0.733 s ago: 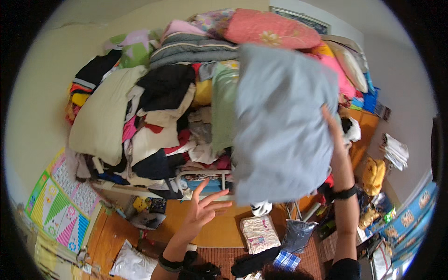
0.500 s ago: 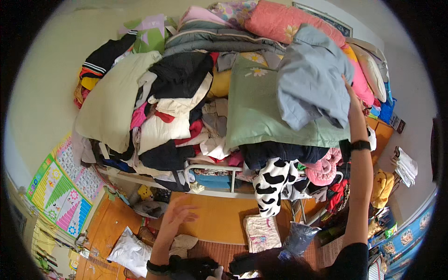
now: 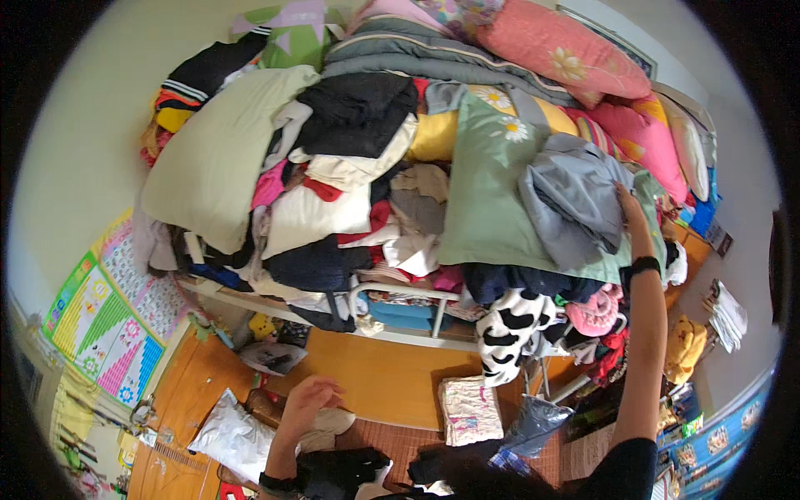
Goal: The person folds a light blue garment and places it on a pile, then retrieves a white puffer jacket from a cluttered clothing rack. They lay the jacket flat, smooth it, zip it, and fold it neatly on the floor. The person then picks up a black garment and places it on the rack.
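Note:
On the green pillow (image 3: 479, 200) with daisies lies a crumpled grey garment (image 3: 575, 187), its exact kind unclear. My right hand (image 3: 631, 208) is at the garment's right edge, fingers closed on the cloth and partly hidden by it. Lower down, my left hand (image 3: 310, 404) hovers above the floor area with nothing in it, fingers stretched forward. A black-and-white spotted plush cloth (image 3: 504, 337) hangs below the pillow, beside a pink fluffy item (image 3: 593, 310).
The upper bunk is heaped with clothes, including a black garment (image 3: 358, 112), a pale pillow (image 3: 221, 158) and a coral bedding roll (image 3: 567, 50). A white metal rail (image 3: 437, 317) runs along its front. Below are a folded cloth (image 3: 469, 412) and a white plastic bag (image 3: 233, 433).
The grey garment has come down from a raised position to lie lower on the green pillow, my right hand lowering with it. The view has shifted slightly; my left hand's fingers are closer together.

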`<state>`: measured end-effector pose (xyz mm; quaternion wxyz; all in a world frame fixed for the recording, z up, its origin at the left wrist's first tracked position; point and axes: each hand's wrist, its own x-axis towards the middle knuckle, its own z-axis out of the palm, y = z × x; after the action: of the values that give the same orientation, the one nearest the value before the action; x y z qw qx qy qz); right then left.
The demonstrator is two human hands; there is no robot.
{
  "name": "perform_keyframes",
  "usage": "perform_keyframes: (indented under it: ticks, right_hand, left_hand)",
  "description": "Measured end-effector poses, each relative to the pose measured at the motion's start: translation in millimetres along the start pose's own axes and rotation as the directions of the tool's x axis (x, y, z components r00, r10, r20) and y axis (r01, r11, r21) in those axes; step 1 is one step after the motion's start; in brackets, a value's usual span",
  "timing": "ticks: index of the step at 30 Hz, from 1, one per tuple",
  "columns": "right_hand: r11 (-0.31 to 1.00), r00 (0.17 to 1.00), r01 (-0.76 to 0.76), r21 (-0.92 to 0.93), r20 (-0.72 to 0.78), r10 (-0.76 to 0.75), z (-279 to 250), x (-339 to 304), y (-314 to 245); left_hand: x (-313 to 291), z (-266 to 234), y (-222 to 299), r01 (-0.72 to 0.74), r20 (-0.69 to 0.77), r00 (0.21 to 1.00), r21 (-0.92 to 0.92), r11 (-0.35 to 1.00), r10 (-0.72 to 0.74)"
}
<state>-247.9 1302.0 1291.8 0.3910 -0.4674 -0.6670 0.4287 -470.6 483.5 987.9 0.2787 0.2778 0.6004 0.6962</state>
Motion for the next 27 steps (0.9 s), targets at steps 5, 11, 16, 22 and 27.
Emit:
perform_keyframes:
  ticks: [5,11,16,22,27]
  right_hand:
    - [0.546,0.543,0.563,-0.621,-0.220,-0.810,60,-132,-24]
    - [-0.061,0.347,0.777,-0.627,0.508,-0.789,141,-309,-24]
    - [-0.165,0.259,0.734,-0.658,0.497,-0.828,166,-261,-34]
    - [-0.132,0.152,0.817,-0.561,0.430,-0.890,177,-233,-28]
    - [-0.086,0.137,0.862,-0.500,0.393,-0.909,172,-251,-20]
  left_hand:
    - [-9,-18,-4,0.004,-0.024,1.000,-0.022,1.000,-0.005]
    - [-1,-12,-7,0.045,0.008,0.999,-0.010,0.999,-0.045]
    - [8,-6,-1,0.007,0.060,0.998,0.142,0.990,-0.016]
    - [10,-13,10,-0.002,0.011,1.000,0.208,0.978,0.000]
    - [17,-5,23,0.034,0.054,0.998,0.163,0.986,-0.044]
